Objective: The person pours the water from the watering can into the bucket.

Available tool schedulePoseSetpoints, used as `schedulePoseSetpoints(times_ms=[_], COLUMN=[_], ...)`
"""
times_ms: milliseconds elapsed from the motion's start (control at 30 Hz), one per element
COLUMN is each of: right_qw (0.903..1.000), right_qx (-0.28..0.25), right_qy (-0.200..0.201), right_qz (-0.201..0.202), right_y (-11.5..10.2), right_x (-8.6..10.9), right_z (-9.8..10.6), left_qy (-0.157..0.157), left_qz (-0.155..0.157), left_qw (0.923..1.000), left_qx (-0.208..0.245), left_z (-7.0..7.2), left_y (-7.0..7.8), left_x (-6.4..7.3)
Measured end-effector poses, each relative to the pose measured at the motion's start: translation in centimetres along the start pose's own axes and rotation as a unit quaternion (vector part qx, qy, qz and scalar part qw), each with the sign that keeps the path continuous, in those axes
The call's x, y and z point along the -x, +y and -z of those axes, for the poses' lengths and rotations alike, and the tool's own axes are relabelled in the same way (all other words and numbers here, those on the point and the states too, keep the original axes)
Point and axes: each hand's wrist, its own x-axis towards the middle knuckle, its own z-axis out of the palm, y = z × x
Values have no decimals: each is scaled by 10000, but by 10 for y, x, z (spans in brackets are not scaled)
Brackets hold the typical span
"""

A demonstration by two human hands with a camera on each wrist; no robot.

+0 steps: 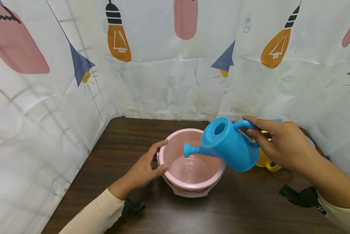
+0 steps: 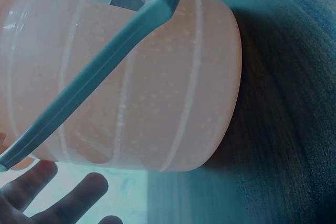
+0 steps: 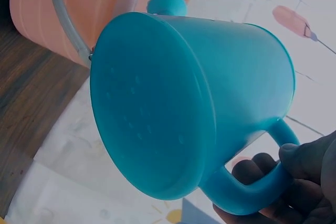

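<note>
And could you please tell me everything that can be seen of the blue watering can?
The blue watering can looks like smooth plastic, with a round top opening, a short spout ending in a rounded head, a curved handle and a round base speckled with what look like droplets. It is tilted toward its spout, which points over the pink bucket; the right hand grips its handle.
</note>
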Motion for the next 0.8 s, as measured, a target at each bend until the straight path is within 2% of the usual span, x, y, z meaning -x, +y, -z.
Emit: schedulePoseSetpoints(times_ms=[800], right_qw=[9998], right_qx=[-186], right_qy=[38], right_qz=[22], right_y=[1], right_x=[2], right_z=[-1], left_qy=[0], left_qz=[-87], left_qw=[10000], left_qx=[-9], left_z=[1], left_y=[-1], left_x=[-1])
